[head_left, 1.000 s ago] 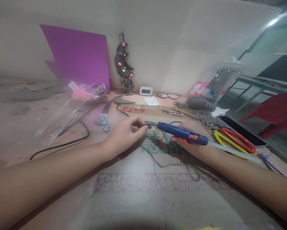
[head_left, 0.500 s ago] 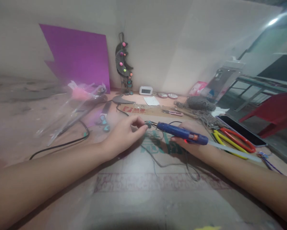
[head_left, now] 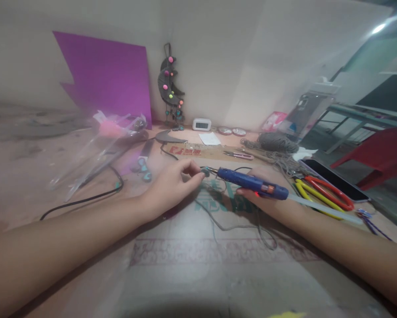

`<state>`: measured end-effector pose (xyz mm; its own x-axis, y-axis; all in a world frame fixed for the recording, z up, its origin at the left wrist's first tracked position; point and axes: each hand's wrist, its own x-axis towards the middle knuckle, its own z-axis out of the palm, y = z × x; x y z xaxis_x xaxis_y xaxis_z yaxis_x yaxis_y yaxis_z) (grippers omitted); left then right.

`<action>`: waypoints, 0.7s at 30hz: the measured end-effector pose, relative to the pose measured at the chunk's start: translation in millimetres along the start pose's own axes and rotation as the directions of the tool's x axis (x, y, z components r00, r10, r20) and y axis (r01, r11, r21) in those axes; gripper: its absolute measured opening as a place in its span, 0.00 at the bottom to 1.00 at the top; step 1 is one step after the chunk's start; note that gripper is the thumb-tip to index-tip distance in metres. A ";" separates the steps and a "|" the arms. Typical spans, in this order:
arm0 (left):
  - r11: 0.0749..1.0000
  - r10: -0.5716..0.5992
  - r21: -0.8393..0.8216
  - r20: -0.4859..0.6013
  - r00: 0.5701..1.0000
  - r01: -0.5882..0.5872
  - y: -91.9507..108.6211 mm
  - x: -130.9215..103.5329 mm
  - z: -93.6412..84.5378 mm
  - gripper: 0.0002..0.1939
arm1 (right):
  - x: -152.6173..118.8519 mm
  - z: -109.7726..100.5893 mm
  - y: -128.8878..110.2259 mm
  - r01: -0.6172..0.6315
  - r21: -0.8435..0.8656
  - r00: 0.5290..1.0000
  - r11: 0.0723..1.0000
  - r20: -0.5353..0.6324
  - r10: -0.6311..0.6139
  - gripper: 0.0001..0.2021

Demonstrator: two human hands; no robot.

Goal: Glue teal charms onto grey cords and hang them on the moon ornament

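Between thumb and forefinger, my left hand (head_left: 177, 185) pinches a small dark grey-green piece (head_left: 205, 172), too small to make out fully. My right hand (head_left: 265, 194) is wrapped round a blue glue gun (head_left: 251, 181), with a translucent glue stick (head_left: 324, 208) sticking out of its back end and a red light glowing near the grip. The gun's metal nozzle points left and is at the small piece, touching it or nearly so. Grey cord (head_left: 231, 228) trails in loops over the printed cardboard (head_left: 175, 251) below my hands.
Yellow- and red-handled tools (head_left: 329, 194), a phone (head_left: 334, 179) and a grey yarn ball (head_left: 278, 143) lie right. Pink snips (head_left: 238, 155), a grey crescent (head_left: 171, 138) and a small clock (head_left: 201, 124) are behind. Plastic bags (head_left: 95, 150) and a black cable (head_left: 82, 201) lie left.
Both hands, the glue gun and the small piece stay in nearly the same place. The view has shifted very slightly.
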<state>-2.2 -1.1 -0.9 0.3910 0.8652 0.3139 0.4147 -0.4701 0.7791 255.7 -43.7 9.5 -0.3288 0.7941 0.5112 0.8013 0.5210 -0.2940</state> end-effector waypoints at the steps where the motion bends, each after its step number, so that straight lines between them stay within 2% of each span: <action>1: 1.000 -0.002 -0.006 0.002 1.000 0.002 -0.2 0.0 0.1 0.09 | 0.1 -0.2 -0.3 -0.005 -0.007 1.000 1.000 -0.003 0.005 0.10; 7: 1.000 0.001 -0.012 0.013 1.000 -0.001 -1.5 -0.3 0.9 0.10 | 0.9 0.5 -8.0 -0.054 -0.003 0.998 0.999 -0.028 0.054 0.11; 13: 1.000 0.000 -0.029 0.026 1.000 0.001 -5.0 0.7 2.8 0.09 | -1.8 -3.0 -3.8 -0.070 0.109 0.991 0.992 -0.104 0.081 0.14; 18: 0.996 -0.037 -0.076 0.054 0.998 0.041 -5.3 1.0 4.1 0.10 | -1.9 -17.5 -6.9 -0.159 0.200 0.985 0.967 -0.029 0.168 0.17; 21: 0.999 -0.010 -0.041 0.047 0.999 0.012 -3.5 1.3 3.8 0.10 | 1.7 -26.5 -15.0 -0.213 0.225 0.972 0.951 -0.045 0.229 0.19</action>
<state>0.0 1.0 -5.3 0.4247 0.8609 0.2800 0.3854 -0.4518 0.8046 256.4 -58.4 36.2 -0.1137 0.8773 0.4663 0.7195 0.3964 -0.5703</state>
